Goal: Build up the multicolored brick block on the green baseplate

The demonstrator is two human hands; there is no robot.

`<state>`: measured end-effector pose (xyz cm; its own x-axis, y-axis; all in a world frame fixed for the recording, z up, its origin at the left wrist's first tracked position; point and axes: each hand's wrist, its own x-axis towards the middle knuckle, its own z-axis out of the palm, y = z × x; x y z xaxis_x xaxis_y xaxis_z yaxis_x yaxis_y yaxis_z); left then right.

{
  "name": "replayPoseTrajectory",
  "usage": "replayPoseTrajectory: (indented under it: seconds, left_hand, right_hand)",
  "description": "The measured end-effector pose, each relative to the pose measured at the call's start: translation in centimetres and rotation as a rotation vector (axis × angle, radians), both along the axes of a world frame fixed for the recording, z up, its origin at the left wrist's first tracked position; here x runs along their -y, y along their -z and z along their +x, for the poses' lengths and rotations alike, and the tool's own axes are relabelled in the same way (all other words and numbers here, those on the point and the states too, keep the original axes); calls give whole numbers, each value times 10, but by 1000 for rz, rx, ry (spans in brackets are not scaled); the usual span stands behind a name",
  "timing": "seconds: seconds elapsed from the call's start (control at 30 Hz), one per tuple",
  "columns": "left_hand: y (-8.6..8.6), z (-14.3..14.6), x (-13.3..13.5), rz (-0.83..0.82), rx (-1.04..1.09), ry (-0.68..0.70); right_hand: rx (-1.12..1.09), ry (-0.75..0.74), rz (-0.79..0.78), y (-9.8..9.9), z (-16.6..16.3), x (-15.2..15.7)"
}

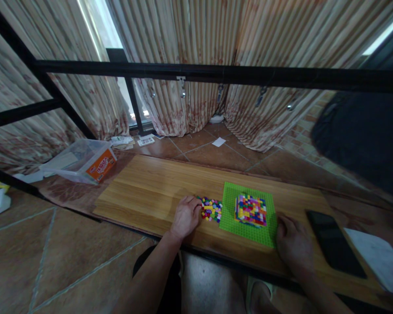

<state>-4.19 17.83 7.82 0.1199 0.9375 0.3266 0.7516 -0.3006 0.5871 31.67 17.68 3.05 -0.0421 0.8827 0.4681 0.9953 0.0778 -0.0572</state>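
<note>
My left hand [186, 216] lies on the wooden tabletop with its fingers curled together at the left edge of a pile of small loose building bricks [211, 210] in many colours. Whatever is between those fingertips is too small to make out. Right of the pile lies a green studded baseplate [229, 198], carrying a low block of stacked multicoloured bricks [250, 210]. My right hand [294, 240] rests at the baseplate's right edge, its fingers bent inward. The inside of that hand is hidden from view.
A black phone [336, 243] and a white sheet of paper [378, 257] lie on the right of the wooden table [144, 185]. Beyond its left end stands a clear plastic bin [81, 159]. A black metal bar [203, 71] crosses in front of striped curtains [199, 39].
</note>
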Motion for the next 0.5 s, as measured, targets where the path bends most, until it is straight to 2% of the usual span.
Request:
replayPoseTrajectory:
  seconds: [0.23,0.5]
  left_hand:
    - [2,5,-2,-15,3,-10]
    - [5,9,-11,33,-64,47]
  right_hand:
    - [-23,5,10,0,-1,0]
    - [-29,-1,-9,3,1,1]
